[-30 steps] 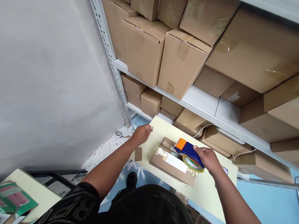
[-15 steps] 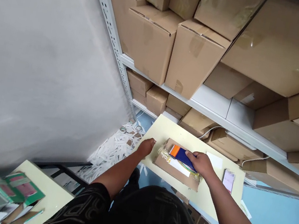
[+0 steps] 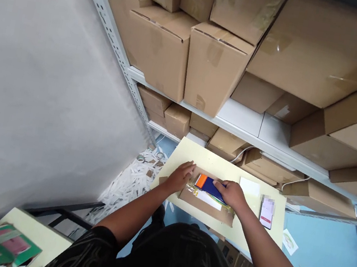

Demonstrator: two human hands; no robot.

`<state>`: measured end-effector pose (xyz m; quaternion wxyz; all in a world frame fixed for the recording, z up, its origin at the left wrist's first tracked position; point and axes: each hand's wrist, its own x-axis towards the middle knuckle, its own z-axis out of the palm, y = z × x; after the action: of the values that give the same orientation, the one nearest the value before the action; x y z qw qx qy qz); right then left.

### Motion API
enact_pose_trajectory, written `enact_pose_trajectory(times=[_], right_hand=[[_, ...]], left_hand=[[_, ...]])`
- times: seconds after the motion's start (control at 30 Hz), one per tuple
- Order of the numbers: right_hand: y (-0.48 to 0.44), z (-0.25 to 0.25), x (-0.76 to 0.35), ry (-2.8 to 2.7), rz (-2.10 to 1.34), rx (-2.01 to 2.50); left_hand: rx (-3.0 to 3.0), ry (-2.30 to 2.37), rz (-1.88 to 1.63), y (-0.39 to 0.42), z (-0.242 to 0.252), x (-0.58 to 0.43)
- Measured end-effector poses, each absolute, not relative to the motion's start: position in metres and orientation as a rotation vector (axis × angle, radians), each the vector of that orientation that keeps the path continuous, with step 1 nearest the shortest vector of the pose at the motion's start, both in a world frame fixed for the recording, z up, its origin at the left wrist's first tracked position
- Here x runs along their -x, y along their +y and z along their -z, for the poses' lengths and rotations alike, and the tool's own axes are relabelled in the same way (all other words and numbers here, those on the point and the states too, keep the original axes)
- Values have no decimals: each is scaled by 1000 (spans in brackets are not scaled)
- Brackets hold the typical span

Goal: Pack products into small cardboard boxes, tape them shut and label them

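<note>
A plain grey wall (image 3: 39, 58) fills the left of the room, with green-and-pink packages (image 3: 10, 242) on a pale side counter (image 3: 43, 236) at its foot. Next to the wall, white paper strips (image 3: 123, 183) lie heaped on the floor. In the middle stands my pale-yellow counter (image 3: 212, 158), set before a metal shelving unit (image 3: 241, 118) packed with cardboard boxes (image 3: 216, 66), many of them taped. Towards the counter's right end rest a white sheet (image 3: 249, 186) and a phone (image 3: 266, 213), its screen lit; beyond them runs blue floor (image 3: 328, 265), where a printed card (image 3: 289, 242) lies.

Both my bare forearms reach forward from black short sleeves. My left hand (image 3: 180, 179) meets the near-left end of a small cardboard carton (image 3: 209, 211), fingers extended and slightly apart, the palm turned out of sight. My right hand (image 3: 231, 194) is wrapped around a blue tape dispenser (image 3: 215, 189), thumb laid along its upper side and the other fingers hidden beneath.

The carton lies flat on the counter between my two hands, a white label (image 3: 210, 200) and strips of clear tape across its top. Over it, the dispenser points its orange end (image 3: 201, 181) towards my left hand, a short gap between them; its other end sits inside my right grip.
</note>
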<state>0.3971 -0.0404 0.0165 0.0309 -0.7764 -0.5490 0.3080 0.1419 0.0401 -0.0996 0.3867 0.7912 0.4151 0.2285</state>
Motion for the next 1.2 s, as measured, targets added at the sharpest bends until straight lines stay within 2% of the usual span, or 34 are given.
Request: enact_pose_trajectory(times=[0.1,0.47,0.97,1.2], right_hand=[[-39,-14,-396,-1712,-970,2406],[-49,-17,-407,-1795,-942,2336],[-161,-15,-564,-1428,-1032,2429],[-201,10,-614,-1238,-1121,2549]], left_hand=[[-2075,916,-495,39,94,-157],[-2108,1051,-253,37,86,-158],[-2109,1042,-233,42,90,-160],[-2128,1005,-220,46,95,-164]])
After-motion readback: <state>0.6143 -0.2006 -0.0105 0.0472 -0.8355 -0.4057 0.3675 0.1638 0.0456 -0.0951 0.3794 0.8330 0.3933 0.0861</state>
